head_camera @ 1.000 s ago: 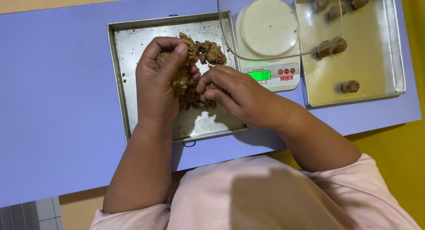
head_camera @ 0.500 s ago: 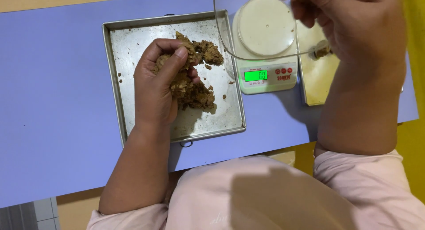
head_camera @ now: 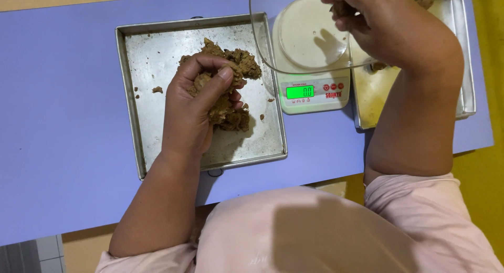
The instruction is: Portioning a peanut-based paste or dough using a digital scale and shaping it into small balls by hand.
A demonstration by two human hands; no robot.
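The dough (head_camera: 231, 89) lies as a brown, lumpy heap in the middle of a square metal tray (head_camera: 142, 94) on the blue bench (head_camera: 63, 121). The left hand (head_camera: 197, 107) is curled down into the heap, fingers closed around a clump of it. By its ragged edges and the crumbs (head_camera: 157, 89) scattered on the tray, the dough looks soft, crumbly and a little sticky: it should tear off easily in small lumps, weigh little, and be likely to shed bits or cling to the fingers. A pinch from the loose outer edge of the heap looks like the best place to take hold.

The right hand (head_camera: 367, 21) is raised over the clear bowl (head_camera: 294, 52) that sits on the white scale (head_camera: 310, 68), fingers pinched narrow around a small brown piece (head_camera: 340, 9). The scale's green display (head_camera: 300, 91) is lit.

To the right of the scale stands a second tray (head_camera: 464, 68), mostly hidden behind the right forearm; a brown lump shows at its far corner and another just beside the bowl's rim. The tall bowl wall stands between the two trays, and the right arm crosses above the second tray, so a reach there passes close to the bowl.
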